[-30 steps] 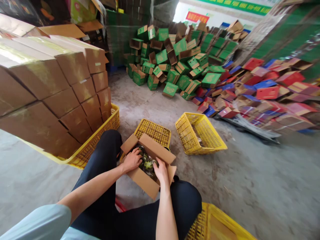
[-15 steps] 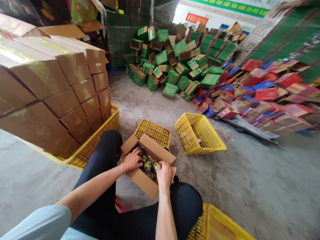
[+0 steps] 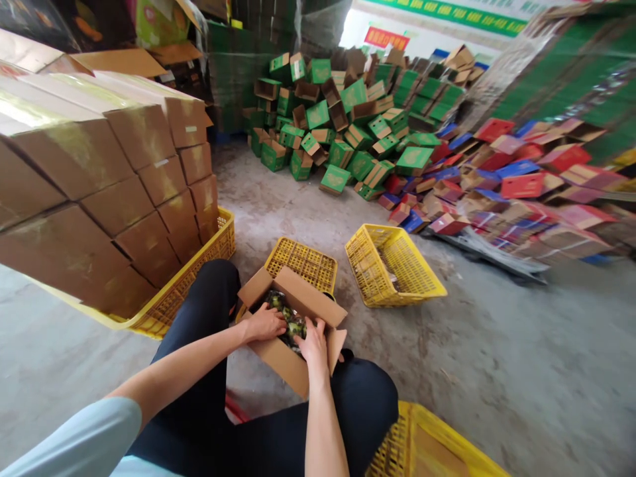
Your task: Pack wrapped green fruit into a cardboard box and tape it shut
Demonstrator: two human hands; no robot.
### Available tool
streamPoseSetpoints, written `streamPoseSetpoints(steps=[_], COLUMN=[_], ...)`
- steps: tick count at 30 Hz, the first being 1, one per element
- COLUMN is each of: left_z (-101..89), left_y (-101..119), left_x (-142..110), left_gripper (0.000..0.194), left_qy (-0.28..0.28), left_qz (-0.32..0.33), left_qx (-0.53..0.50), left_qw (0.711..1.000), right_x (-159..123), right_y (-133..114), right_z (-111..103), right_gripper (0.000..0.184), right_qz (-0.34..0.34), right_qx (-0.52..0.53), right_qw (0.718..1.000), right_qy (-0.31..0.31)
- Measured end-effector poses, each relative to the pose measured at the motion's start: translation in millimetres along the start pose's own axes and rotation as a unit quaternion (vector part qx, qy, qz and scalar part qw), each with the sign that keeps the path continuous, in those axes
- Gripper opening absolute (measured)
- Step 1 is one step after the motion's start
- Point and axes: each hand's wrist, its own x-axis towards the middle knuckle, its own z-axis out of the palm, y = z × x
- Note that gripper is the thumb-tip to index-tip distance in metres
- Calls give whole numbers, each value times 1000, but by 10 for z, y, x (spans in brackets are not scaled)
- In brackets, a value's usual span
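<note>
An open cardboard box (image 3: pixel 282 361) stands between my knees with its flaps folded outward. Inside lie several round green-yellow fruits (image 3: pixel 277 301) in clear, dark-looking wrapping; their exact kind is too small to tell. My left hand (image 3: pixel 268 323) reaches over the near left side of the box, its fingers laid out on the fruits. At the right end, my right hand (image 3: pixel 313 339) rests inside the box with thumb and fingers apart, touching the fruits. Its fingertips are partly hidden among the contents.
Behind the box is an upturned yellow crate (image 3: pixel 303 262), and another yellow crate (image 3: pixel 397 265) tilts to its right. Stacked cartons (image 3: pixel 119 172) fill a large crate at left. A third yellow crate (image 3: pixel 427 440) is by my right knee. Green boxes (image 3: pixel 332 132) and red-blue boxes (image 3: pixel 521 179) lie heaped behind.
My right hand has shifted left and deeper into the box, its fingers now more spread over the fruits. My left hand has moved slightly over the contents. The view has turned a little.
</note>
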Motion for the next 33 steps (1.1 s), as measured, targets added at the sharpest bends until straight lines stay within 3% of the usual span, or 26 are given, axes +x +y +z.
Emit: streamPoseSetpoints(steps=[4, 7, 12, 15, 18, 22, 27, 30, 33], left_z=[-12, -17, -12, -5, 9, 1, -146, -237, -210], left_y=[-19, -6, 1, 7, 29, 31, -12, 66, 268], left_x=[70, 100, 124, 176, 252, 305, 233, 207, 296], left_gripper=[28, 27, 36, 31, 45, 29, 28, 30, 30], left_qy=[-34, -47, -40, -39, -47, -41, 3, 57, 84], left_qz=[2, -42, -117, -152, -172, -190, -213, -206, -106], left_qx=[12, 14, 17, 17, 10, -6, -17, -3, -20], left_qw=[999, 998, 992, 987, 984, 981, 977, 977, 991], right_x=[8, 8, -38, -62, -60, -47, -52, -42, -20], right_y=[-19, -40, -32, 88, 296, 555, 689, 690, 658], right_z=[-78, -145, -208, -252, -333, -431, -404, -359, -357], right_gripper=[48, 36, 34, 39, 43, 47, 48, 47, 49], right_qz=[14, 25, 45, 60, 68, 106, 107, 97, 105], right_qx=[-19, -20, 14, 62, 156, 282, 350, 399, 458], right_qw=[1000, 999, 999, 994, 980, 946, 922, 902, 873], right_qy=[-15, -10, 15, 65, 104, 116, 125, 136, 134])
